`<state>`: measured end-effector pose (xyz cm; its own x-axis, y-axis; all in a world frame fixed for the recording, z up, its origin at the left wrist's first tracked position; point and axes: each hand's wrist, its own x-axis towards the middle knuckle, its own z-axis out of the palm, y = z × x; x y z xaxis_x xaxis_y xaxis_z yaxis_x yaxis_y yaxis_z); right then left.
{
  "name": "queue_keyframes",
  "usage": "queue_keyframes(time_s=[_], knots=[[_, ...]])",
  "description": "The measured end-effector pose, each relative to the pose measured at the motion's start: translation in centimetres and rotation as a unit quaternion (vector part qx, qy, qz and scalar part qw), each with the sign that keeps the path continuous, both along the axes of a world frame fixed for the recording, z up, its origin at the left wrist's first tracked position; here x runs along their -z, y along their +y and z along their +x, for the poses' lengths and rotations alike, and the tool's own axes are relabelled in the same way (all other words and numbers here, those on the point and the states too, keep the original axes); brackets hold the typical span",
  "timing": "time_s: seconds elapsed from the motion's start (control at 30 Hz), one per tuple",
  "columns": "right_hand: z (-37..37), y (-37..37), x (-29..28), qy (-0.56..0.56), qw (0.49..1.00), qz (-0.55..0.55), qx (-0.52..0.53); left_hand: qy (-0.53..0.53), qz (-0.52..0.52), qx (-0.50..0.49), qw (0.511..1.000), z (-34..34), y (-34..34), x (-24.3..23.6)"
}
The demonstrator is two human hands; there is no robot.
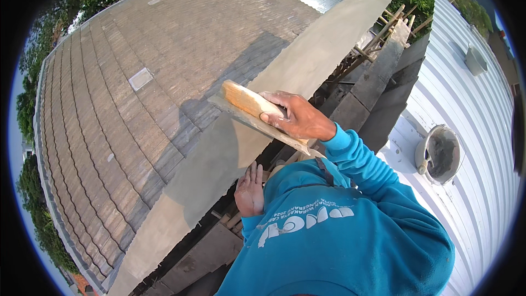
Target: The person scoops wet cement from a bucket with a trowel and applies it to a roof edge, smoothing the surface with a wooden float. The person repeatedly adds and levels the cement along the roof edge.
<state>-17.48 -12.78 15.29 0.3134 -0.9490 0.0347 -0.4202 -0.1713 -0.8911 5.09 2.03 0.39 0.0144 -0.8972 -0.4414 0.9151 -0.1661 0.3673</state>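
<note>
My right hand (300, 118) is closed around the wooden grip of a plastering float (239, 97). The float's board lies across the smooth grey mortar on the wall top (315, 57), a long narrow strip running from lower left to upper right. Close to the wall's near edge, my left hand (250, 192) is held with its fingers stretched out and nothing in it. I cannot tell whether its fingertips touch the edge. Grey mortar marks show on both hands.
A tiled roof (126, 126) slopes away beyond the wall. Bamboo poles (383, 30) and dark planks (356, 107) lie along the near side. On the ribbed metal roof (466, 109) at right stand a mortar bucket (441, 156) with a tool handle at its rim, and a smaller bucket (475, 60).
</note>
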Motion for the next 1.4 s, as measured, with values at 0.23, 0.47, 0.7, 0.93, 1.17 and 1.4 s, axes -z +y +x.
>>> queue_keyframes(time_s=[0.23, 0.47, 0.7, 0.93, 1.17, 1.4], knots=[[-28.0, -11.3, 1.7, 0.029, 0.982, -0.025, 0.183, -0.02, 0.034, -0.006, 0.999, -0.9, -0.2, -1.0], [-53.0, -22.9, 5.3, 0.206, 0.933, -0.014, 0.294, -0.064, 0.066, -0.026, 0.995, -1.7, -0.7, -2.4], [-54.8, -29.8, 5.7, 0.32, 0.896, 0.019, 0.307, -0.094, 0.054, -0.037, 0.993, -1.5, 0.3, -1.7], [-51.3, -29.9, 4.2, 0.339, 0.899, 0.048, 0.273, -0.103, 0.06, -0.059, 0.991, -2.2, 0.1, -2.3], [-41.3, -25.6, 3.0, 0.404, 0.896, -0.016, 0.183, -0.096, 0.072, -0.074, 0.99, -2.5, -0.6, -3.0], [-23.3, -16.2, 2.2, 0.377, 0.915, -0.033, 0.14, -0.093, 0.034, -0.053, 0.994, -1.9, -0.1, -1.0]])
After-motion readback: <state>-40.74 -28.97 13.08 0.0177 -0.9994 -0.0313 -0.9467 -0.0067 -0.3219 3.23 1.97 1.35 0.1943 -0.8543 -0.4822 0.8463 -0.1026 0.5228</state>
